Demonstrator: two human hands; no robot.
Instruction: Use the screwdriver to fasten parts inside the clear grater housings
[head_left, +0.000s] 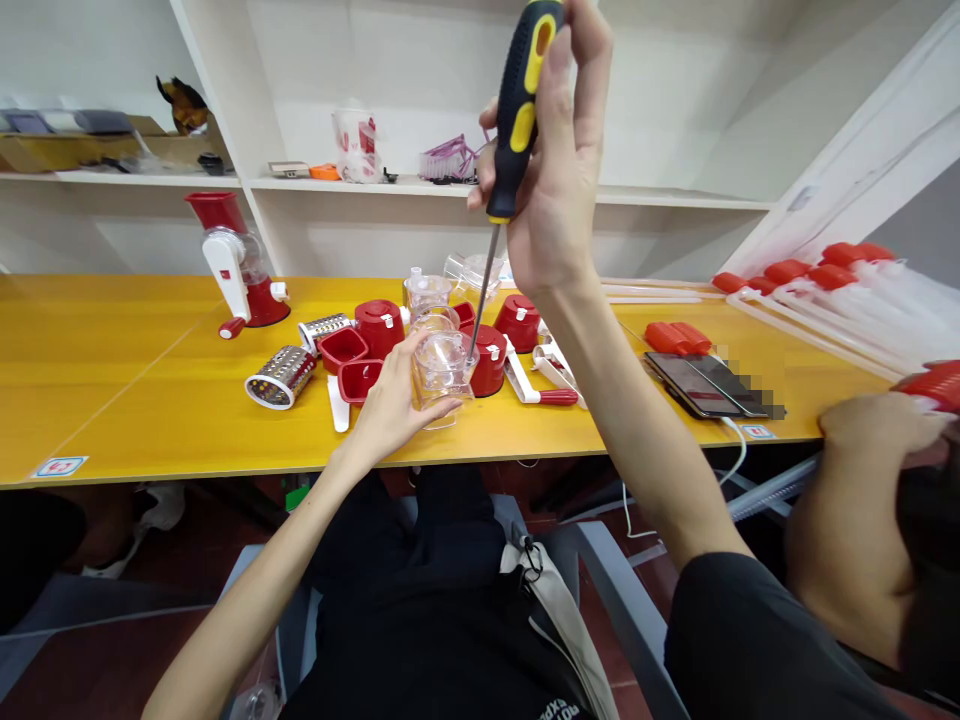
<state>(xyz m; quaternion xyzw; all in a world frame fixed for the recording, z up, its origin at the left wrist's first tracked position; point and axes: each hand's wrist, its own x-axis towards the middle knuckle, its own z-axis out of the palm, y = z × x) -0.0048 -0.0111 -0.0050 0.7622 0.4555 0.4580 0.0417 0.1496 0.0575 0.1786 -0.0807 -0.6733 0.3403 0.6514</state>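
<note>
My right hand (555, 170) is wrapped round the black and yellow handle of a screwdriver (517, 110), held up high and tilted. Its metal shaft slants down so that the tip meets the right side of a clear plastic housing (442, 365). Around that housing's left side curls my left hand (394, 400), holding it just above the table. Behind and beside it stand red bases (379, 325), and red hoppers (360, 380) lie to the left. Metal grater drums (282, 377) rest farther left. A white crank arm with a red handle (555, 397) lies on the right.
An assembled red and white rotary grater (236, 265) stands at the back left of the yellow table (150, 400). Phones (701, 383) with a cable lie to the right, near red-ended bagged items (832, 275). A co-worker's arm (855, 500) reaches in at far right. White shelves rise behind.
</note>
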